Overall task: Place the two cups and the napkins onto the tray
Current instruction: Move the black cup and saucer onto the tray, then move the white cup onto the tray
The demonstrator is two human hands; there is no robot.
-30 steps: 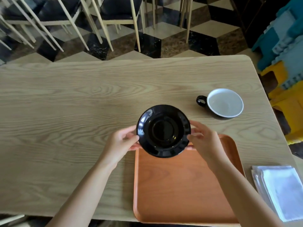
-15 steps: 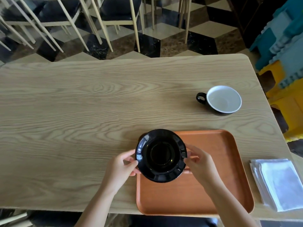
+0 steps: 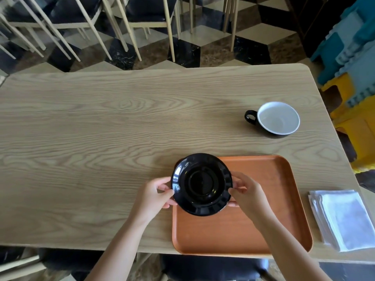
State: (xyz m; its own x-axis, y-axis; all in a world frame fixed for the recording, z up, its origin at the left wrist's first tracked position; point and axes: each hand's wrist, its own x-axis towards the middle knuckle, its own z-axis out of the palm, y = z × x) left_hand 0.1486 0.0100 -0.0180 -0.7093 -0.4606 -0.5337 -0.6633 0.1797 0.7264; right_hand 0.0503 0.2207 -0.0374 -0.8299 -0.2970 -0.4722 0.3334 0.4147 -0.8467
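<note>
A glossy black saucer (image 3: 202,184) is held over the far left corner of the orange tray (image 3: 263,199). My left hand (image 3: 154,196) grips its left rim and my right hand (image 3: 246,194) grips its right rim. I cannot tell whether the saucer touches the tray. A black cup with a white inside (image 3: 277,119) stands on the table beyond the tray, handle to the left. A stack of white napkins (image 3: 343,219) lies on the table right of the tray. No second cup is in view.
The light wooden table (image 3: 101,138) stretches far to the left of the tray. Chairs (image 3: 142,19) stand on the checkered floor behind it. Blue and yellow foam blocks (image 3: 353,63) are stacked at the right. The tray's near edge overhangs the table's front edge.
Both hands have carried the saucer from above the tray's far edge down and toward me, over the tray's far left corner. The cup and napkins have not moved.
</note>
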